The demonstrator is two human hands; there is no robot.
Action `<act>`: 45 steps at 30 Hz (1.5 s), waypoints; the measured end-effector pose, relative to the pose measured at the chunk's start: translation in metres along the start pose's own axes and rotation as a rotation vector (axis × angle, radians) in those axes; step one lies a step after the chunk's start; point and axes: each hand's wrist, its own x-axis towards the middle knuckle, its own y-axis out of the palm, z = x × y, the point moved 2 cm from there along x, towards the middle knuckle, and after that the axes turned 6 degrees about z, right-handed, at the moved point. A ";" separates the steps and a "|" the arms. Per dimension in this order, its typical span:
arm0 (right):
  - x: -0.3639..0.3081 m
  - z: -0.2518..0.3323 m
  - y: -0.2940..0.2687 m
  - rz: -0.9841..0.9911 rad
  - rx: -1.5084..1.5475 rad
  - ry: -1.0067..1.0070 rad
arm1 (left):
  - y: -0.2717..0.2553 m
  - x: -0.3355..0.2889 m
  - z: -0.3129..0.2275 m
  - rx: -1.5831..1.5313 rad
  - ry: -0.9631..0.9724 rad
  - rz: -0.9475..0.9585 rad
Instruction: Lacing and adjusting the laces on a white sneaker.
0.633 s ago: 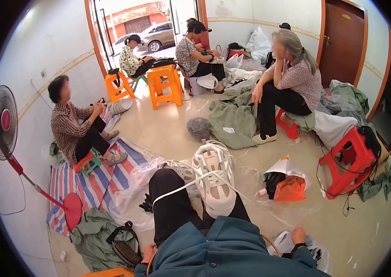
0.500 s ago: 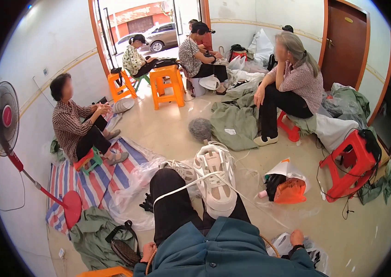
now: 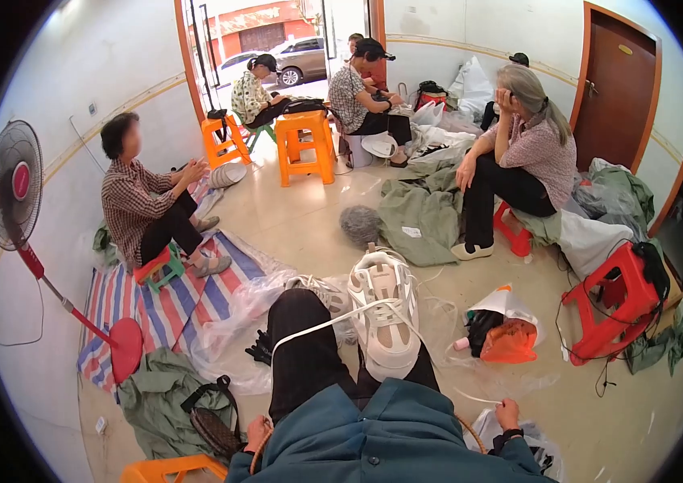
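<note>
Your right leg [image 3: 424,373] carries beige-white sneaker [image 3: 386,318], toe toward you: 1 uneven tug could topple it. Left hand [image 3: 258,435]: can't tell whether fingers grip anything. Right hand [image 3: 507,414]: fingers narrowed, seemingly pinching white shoelace [image 3: 474,399]; loosened pinch could drop it.

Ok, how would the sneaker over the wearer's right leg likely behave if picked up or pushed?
The pale sneaker would probably lift in one piece; its rounded toe isn't sagging. Its white lace would likely trail limply, as it bends over the left leg. Seemingly perched on the right leg, it might slip.
</note>
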 end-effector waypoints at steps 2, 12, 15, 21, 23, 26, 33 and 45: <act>0.013 0.003 0.003 0.020 0.076 0.012 | 0.001 0.000 0.001 0.007 -0.033 -0.034; 0.046 0.212 -0.058 -0.226 0.277 -0.600 | -0.014 0.029 -0.003 -0.392 -0.268 0.121; 0.055 0.270 -0.071 -0.166 0.321 -0.591 | -0.038 0.050 -0.003 -0.679 -0.276 -0.017; 0.042 0.381 -0.099 0.027 0.478 -0.651 | -0.132 0.115 -0.098 -0.508 0.072 -0.352; 0.043 0.406 -0.091 0.015 0.688 -0.752 | -0.158 0.124 -0.154 -0.550 0.206 -0.366; 0.038 0.439 -0.081 0.119 0.846 -0.761 | -0.173 0.131 -0.224 -0.600 0.348 -0.301; 0.037 0.456 -0.067 0.271 0.994 -0.637 | -0.133 0.167 -0.337 -0.877 0.498 0.011; 0.050 0.450 -0.069 0.223 1.043 -0.613 | -0.085 0.199 -0.357 -1.038 0.379 0.300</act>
